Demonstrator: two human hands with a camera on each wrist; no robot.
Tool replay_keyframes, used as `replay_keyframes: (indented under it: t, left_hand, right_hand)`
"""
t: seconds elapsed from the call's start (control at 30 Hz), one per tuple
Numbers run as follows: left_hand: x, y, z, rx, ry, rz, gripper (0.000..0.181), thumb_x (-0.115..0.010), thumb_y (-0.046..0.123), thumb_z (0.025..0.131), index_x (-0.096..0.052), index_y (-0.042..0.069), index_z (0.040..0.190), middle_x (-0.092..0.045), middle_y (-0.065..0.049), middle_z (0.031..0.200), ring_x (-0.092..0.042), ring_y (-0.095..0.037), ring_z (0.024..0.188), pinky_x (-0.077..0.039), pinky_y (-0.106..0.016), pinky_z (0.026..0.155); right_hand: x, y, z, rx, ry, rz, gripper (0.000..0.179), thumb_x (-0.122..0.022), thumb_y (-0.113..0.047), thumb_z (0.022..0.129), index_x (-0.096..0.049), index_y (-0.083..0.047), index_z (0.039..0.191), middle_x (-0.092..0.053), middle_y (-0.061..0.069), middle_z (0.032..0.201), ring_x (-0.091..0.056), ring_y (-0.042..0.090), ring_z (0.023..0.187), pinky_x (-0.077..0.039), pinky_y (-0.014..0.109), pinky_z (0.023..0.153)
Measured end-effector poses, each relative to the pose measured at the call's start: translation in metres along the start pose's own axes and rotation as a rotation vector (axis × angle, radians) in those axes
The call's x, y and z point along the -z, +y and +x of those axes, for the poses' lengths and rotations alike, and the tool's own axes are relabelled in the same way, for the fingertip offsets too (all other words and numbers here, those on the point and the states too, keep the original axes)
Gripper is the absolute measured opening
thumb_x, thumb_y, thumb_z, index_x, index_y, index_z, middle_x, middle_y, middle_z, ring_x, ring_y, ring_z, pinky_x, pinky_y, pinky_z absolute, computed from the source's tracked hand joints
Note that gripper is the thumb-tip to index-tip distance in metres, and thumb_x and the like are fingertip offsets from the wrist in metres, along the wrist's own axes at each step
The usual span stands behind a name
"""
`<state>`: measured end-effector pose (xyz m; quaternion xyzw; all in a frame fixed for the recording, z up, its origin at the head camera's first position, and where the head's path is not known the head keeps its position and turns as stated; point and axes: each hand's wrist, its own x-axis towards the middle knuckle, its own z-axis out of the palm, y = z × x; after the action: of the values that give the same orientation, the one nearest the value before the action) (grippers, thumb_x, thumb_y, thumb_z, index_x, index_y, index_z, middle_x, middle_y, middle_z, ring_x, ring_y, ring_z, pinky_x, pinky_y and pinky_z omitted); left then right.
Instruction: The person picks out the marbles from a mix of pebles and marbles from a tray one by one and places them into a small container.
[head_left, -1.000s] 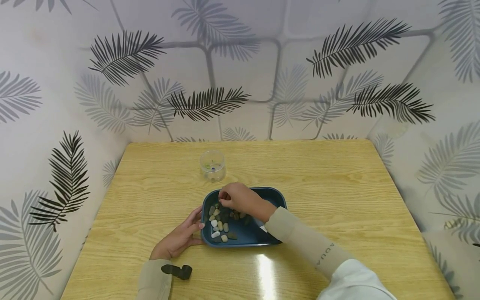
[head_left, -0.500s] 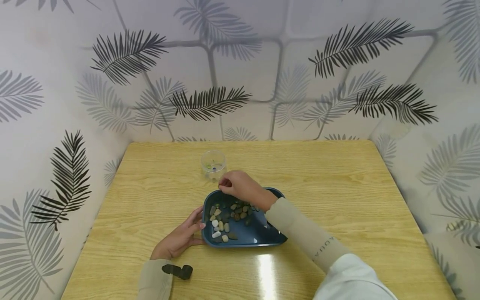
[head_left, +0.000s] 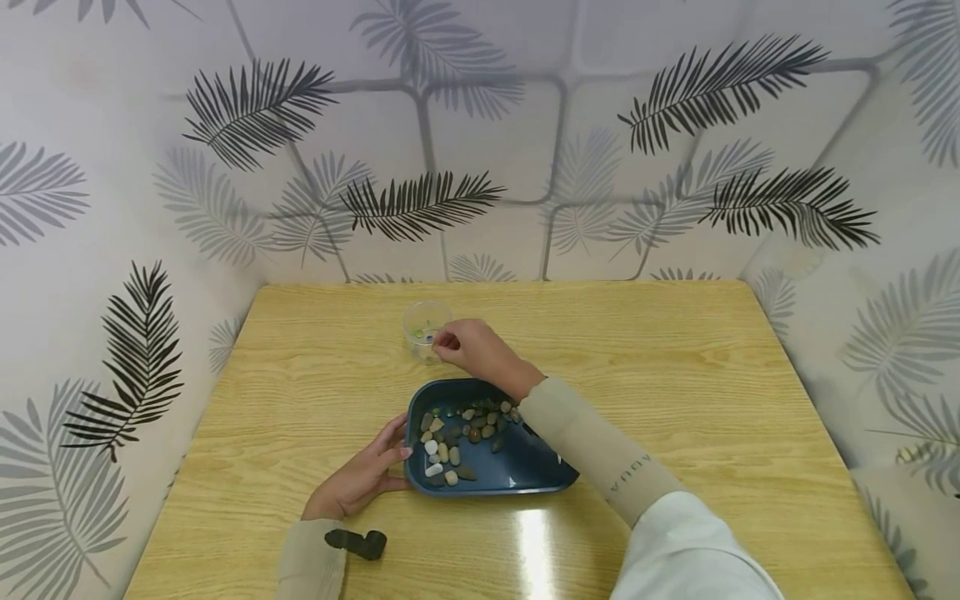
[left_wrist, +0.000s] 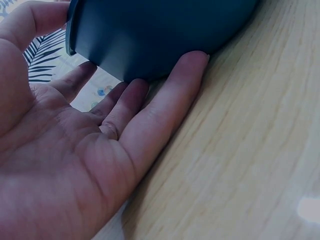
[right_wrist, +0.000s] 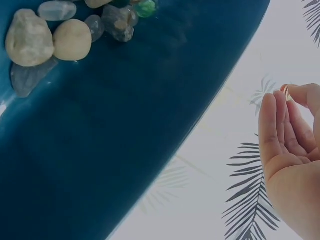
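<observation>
My left hand holds the left end of a dark blue tray, thumb at the rim and fingers against the outer wall. Pebbles in white, tan, brown and grey lie inside it, mostly toward the left and back. A green glass marble sits among them. Past the tray's back rim, my right hand is at the near right side of a clear round cup. Its thumb and forefinger pinch a small shiny marble, mostly covered by the fingertips. Small coloured marbles show within the cup.
Everything stands on a light wooden table. A wall with a feather-leaf pattern rises behind its far edge and along both sides. A black strap goes round the left sleeve.
My right hand has come up out of the tray and moved away from me to the cup, fingers still pinched. More pebbles are uncovered. The left hand has stayed on the tray.
</observation>
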<state>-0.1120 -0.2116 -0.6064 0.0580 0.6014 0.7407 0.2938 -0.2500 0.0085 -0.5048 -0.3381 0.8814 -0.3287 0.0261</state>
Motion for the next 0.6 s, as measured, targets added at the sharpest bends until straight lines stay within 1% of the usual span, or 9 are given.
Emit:
replay_keyframes:
  t: [0.23, 0.4, 0.6]
  left_hand:
    - [0.000, 0.001, 0.000, 0.005, -0.002, 0.002, 0.062, -0.046, 0.017, 0.098, -0.012, 0.027, 0.148, -0.012, -0.011, 0.150, -0.038, -0.033, 0.124, -0.046, -0.051, 0.088]
    - [-0.001, 0.002, 0.000, 0.005, -0.012, -0.008, 0.063, -0.047, 0.017, 0.097, -0.010, 0.025, 0.148, -0.011, -0.013, 0.150, -0.038, -0.035, 0.124, -0.045, -0.051, 0.089]
    - [0.000, 0.005, -0.001, 0.004, -0.019, -0.017, 0.063, -0.046, 0.015, 0.097, -0.011, 0.024, 0.148, -0.012, -0.014, 0.149, -0.038, -0.035, 0.124, -0.045, -0.051, 0.089]
  right_hand:
    - [0.000, 0.003, 0.012, -0.037, 0.044, -0.016, 0.015, -0.058, -0.021, 0.092, -0.066, -0.011, 0.099, -0.066, -0.002, 0.092, -0.060, 0.006, 0.082, -0.049, 0.018, 0.071]
    - [0.000, 0.003, 0.020, -0.059, 0.045, -0.022, 0.016, -0.058, -0.020, 0.092, -0.066, -0.009, 0.101, -0.066, 0.000, 0.094, -0.060, 0.008, 0.083, -0.049, 0.020, 0.072]
    - [-0.005, 0.006, 0.028, -0.087, 0.028, -0.029, 0.017, -0.059, -0.019, 0.092, -0.066, -0.008, 0.103, -0.066, 0.001, 0.096, -0.061, 0.009, 0.085, -0.050, 0.021, 0.074]
